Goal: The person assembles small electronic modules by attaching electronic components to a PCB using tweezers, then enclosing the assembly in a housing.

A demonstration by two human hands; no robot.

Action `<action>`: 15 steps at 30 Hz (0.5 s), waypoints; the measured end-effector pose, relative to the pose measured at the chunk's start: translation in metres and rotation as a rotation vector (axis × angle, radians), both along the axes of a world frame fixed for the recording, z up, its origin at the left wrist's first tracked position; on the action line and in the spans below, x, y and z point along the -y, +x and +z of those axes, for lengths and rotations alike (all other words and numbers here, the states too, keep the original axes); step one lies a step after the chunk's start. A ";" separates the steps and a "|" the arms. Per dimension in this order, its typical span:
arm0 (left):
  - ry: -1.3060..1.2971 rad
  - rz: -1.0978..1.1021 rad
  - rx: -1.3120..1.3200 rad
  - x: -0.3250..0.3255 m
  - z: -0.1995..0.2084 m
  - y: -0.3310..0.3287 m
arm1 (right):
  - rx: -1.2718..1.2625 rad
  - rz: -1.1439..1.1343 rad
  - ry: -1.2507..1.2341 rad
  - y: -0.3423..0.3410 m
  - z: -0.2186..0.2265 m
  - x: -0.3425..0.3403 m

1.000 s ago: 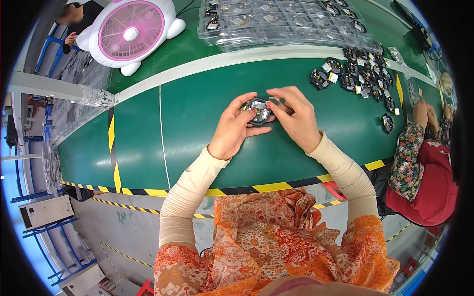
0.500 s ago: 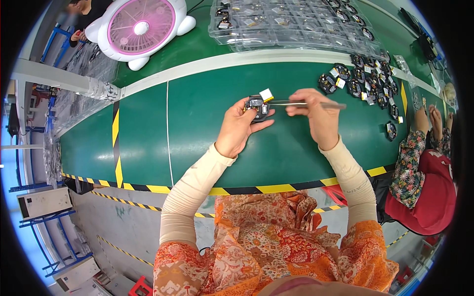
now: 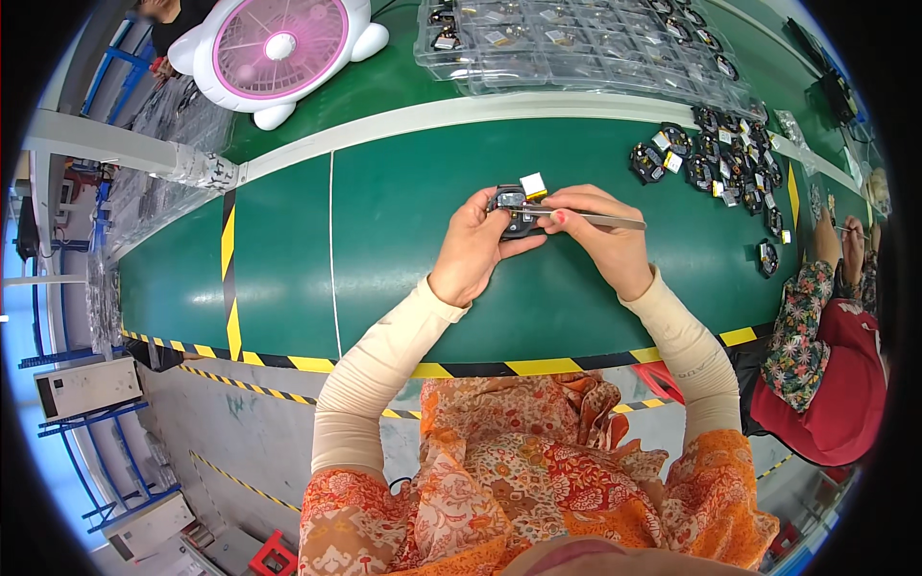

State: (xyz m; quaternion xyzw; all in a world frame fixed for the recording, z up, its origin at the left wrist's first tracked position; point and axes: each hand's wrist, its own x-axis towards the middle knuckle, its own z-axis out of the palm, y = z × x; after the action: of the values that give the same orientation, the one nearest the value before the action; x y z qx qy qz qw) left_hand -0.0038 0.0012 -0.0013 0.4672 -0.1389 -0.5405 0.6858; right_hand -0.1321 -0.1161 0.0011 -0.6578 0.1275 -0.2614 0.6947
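My left hand (image 3: 470, 248) is closed around a small round black electronic module (image 3: 512, 201), its inner side with circuit parts facing up. A small white and yellow battery (image 3: 533, 184) sticks out past the module's upper right edge. Between the thumb and fingers of my right hand (image 3: 607, 238) are metal tweezers (image 3: 605, 220), pointing left. Their tips lie over the inside of the module; whether they grip any part there is too small to tell.
Many similar black modules (image 3: 730, 158) lie piled at the right, one (image 3: 766, 258) apart. Clear plastic trays (image 3: 576, 48) with parts stand behind a pale rail (image 3: 403, 117). A pink and white fan (image 3: 279, 46) is at back left. A co-worker's floral sleeve (image 3: 799, 326) shows at right.
My right hand has moved left and brought the tweezers from beside the module to over its inside. The left hand still holds the module, and the whole view has shifted slightly.
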 end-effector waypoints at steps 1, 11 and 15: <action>-0.002 -0.005 -0.003 0.000 0.000 0.000 | -0.007 -0.003 0.004 0.000 -0.001 -0.001; 0.016 -0.045 -0.009 0.000 0.007 -0.003 | 0.053 -0.074 0.446 0.001 0.004 0.007; 0.010 -0.009 -0.065 -0.002 0.006 0.002 | 0.084 -0.104 0.314 0.002 0.002 0.006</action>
State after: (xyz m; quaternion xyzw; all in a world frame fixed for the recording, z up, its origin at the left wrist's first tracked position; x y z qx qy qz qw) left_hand -0.0021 0.0035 0.0046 0.4521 -0.1158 -0.5590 0.6853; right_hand -0.1297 -0.1222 0.0033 -0.5221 0.1718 -0.3011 0.7793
